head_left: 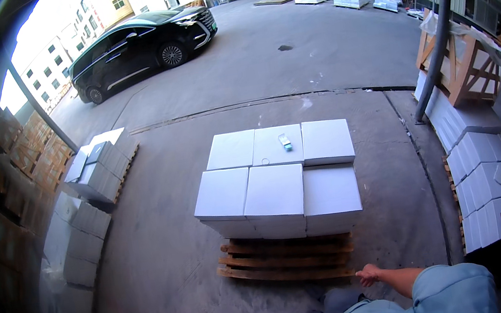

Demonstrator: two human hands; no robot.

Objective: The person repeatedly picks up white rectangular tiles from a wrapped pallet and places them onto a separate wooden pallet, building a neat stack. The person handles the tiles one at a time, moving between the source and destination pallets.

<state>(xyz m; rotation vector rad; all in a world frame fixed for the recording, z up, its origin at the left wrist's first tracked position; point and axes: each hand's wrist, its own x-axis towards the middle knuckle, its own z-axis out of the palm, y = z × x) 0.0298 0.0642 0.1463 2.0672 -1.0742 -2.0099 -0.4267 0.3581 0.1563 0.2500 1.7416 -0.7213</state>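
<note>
My right hand (368,275) hangs empty with fingers loosely curled, just over the near right corner of the wooden pallet (283,259). My left hand is out of sight. White boxes (274,182) are stacked on the pallet, a small pale object (285,142) lying on top. A dark car (141,46) is parked far beyond the pallet.

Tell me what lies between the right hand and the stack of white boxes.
In the head view, only the bare front slats of the wooden pallet separate the right hand from the white boxes.
</note>
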